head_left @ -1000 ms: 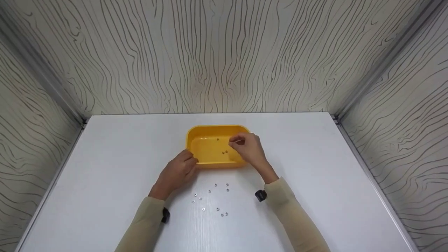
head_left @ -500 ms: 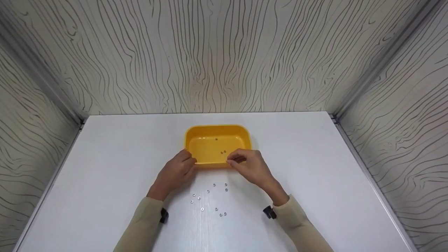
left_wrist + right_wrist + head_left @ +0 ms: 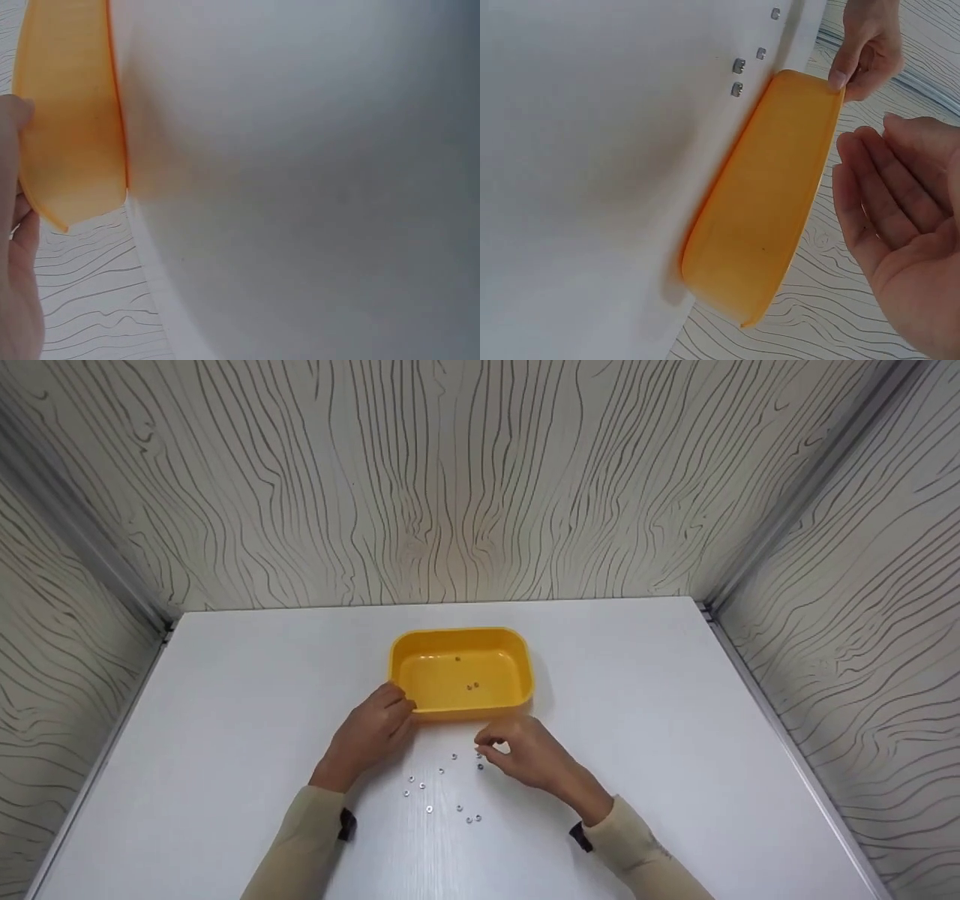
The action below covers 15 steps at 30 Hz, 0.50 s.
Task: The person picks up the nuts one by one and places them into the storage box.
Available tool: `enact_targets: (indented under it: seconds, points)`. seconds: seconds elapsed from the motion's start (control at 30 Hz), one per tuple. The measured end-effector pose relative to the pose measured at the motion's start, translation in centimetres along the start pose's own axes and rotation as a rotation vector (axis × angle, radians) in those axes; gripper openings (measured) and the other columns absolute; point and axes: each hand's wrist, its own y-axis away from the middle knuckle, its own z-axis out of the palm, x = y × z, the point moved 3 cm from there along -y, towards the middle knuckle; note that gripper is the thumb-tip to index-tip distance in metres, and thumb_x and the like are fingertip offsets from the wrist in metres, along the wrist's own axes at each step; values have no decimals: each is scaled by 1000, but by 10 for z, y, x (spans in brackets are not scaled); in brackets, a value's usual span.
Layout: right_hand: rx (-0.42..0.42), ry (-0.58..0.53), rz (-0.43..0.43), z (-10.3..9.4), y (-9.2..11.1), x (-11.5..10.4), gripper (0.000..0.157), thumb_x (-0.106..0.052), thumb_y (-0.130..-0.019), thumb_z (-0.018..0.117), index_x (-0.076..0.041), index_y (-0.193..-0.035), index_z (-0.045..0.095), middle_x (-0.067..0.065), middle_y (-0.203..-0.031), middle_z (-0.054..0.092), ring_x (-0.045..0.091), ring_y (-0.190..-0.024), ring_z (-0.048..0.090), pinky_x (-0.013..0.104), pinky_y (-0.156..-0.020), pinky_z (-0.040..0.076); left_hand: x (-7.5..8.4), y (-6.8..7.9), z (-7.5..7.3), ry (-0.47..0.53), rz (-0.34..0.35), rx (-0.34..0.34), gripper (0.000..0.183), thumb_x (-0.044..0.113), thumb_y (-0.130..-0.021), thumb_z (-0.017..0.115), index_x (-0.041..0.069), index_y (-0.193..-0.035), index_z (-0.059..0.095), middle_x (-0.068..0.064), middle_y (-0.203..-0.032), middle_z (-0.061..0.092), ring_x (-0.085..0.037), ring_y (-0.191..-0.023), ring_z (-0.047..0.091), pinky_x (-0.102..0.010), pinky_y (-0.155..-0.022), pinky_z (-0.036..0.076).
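White tabletop (image 3: 637, 675), nut (image 3: 479, 756) partly behind right grip (image 3: 526, 753)

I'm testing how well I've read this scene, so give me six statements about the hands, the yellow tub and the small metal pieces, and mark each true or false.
1. The left hand grips the yellow tub at its near left corner. True.
2. The tub is upside down. False: it stands with its open side up.
3. Three small metal pieces lie inside the tub. True.
4. The right hand is inside the tub. False: the right hand is on the near side of it, outside.
5. Every metal piece is in the tub. False: other pieces lie on the white table.
6. Both sleeves are beige. True.
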Motion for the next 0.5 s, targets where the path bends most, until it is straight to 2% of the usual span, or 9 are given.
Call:
enact_targets:
  seconds: [0.13,0.3,0.5]
  points:
    - [-54,106,-32,11,1,3,16,-9,-95,75,-4,-110,81,5,-103,83,17,-95,78,34,-87,64,0,0,0,9,-6,-3,9,14,-97,74,7,-101,75,-2,-96,64,-17,-90,57,-28,-83,59]
    - [-88,211,-53,20,2,5,20,-7,-94,75,-4,-113,80,6,-108,82,20,-101,79,36,-90,63,1,-1,-1,14,-18,-13,8,14,-98,73,7,-101,75,-2,-97,64,-17,-92,58,-28,-86,59]
    - [-110,241,-96,28,1,6,21,-1,-92,74,-6,-111,81,6,-107,82,19,-101,79,34,-89,64,2,-1,-2,17,-33,-21,10,16,-98,74,7,-103,76,-3,-98,64,-18,-92,58,-28,-88,60]
